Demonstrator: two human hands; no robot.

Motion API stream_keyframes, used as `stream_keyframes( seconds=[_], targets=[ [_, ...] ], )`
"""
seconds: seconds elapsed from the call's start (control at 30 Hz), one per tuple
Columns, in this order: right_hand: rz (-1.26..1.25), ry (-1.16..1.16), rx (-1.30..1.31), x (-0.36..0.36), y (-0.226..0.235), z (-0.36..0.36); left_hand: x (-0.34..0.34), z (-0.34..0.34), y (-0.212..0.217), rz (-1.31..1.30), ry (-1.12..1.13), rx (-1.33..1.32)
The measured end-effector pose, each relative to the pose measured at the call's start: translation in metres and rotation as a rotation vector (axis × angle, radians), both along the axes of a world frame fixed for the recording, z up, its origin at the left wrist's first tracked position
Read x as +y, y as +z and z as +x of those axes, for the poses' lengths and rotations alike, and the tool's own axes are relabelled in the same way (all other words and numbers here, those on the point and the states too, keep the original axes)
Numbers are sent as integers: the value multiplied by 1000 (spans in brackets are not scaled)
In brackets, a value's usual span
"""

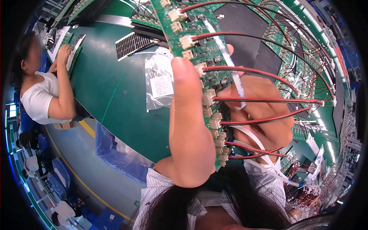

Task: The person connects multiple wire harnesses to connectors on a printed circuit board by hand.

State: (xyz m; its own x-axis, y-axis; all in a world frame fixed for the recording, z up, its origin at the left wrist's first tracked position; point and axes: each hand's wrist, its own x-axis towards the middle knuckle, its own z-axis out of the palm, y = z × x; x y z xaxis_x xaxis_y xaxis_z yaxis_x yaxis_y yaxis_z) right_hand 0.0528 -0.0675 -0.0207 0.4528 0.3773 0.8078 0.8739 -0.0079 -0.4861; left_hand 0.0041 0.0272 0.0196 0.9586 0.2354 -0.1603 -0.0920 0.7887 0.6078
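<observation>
A long green circuit board with a row of white connectors is held up close to the camera. My left hand grips its left edge, thumb pressed up along the board. My right hand is behind and to the right of the board, fingers among several red and black wires plugged into the connectors. A flat white ribbon cable runs down the board's face to my right fingers.
A green workbench lies beyond, with a clear plastic bag, a dark ribbed part and more green boards at the right. A seated person in a white top works at the left end.
</observation>
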Motion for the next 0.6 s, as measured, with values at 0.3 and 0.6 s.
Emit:
stream_keyframes(
  seconds=[0.3,0.6],
  targets=[
    [30,-7,53,6,-1,-2,9,3,-4,-60,-55,11],
    [30,-18,24,-3,6,-1,-2,5,10,-71,-35,89]
  ],
)
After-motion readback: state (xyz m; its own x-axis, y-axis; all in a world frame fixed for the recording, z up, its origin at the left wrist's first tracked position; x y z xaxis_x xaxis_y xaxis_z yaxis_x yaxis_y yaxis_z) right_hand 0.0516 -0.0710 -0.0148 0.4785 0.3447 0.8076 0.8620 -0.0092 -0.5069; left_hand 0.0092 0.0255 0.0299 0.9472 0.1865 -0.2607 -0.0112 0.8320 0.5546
